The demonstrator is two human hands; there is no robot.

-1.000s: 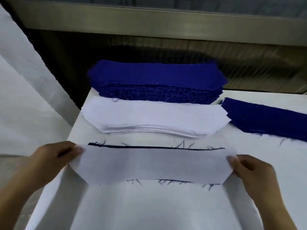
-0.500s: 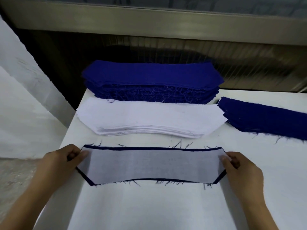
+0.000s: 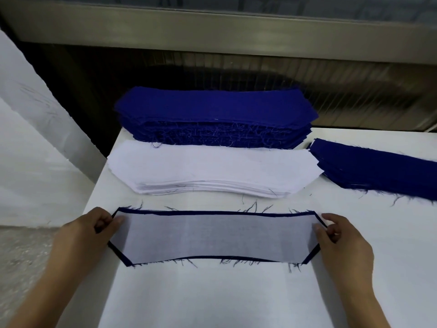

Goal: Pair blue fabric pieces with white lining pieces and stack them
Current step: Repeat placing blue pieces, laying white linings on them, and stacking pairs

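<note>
Landmark for all positions: the white lining stack (image 3: 212, 169) on the table (image 3: 212, 299).

Findings. One white lining piece (image 3: 212, 235) lay flat on the table on the near side of the stack, close to it but not touching. Beneath it lay a blue fabric piece (image 3: 212, 212), visible only as a thin border on all sides, with frayed threads along the long edges. The lining sat roughly centred on it, corners matching.

The left hand (image 3: 87, 235) pinched the left end of this pair, thumb on top of the lining and fingers curled at the edge. The right hand (image 3: 343, 242) pinched the right end in the same way.

The blue fabric stack (image 3: 212, 110) sat directly behind the landmark, taller than it and touching its far edge. A lower blue pile (image 3: 378, 171) lay to the right of the landmark, just beside it; its layers could not be made out.

Assessment. The step in hand was judged to be final alignment of one pair, lining on blue. Both supply stacks were deep, so most of the task was judged to lie ahead.

Next move, as judged: lift both ends together, keeping the two layers pinched so the lining does not slide, and lay the pair squarely on the pile right of the landmark, presumed to be the finished pile.
</note>
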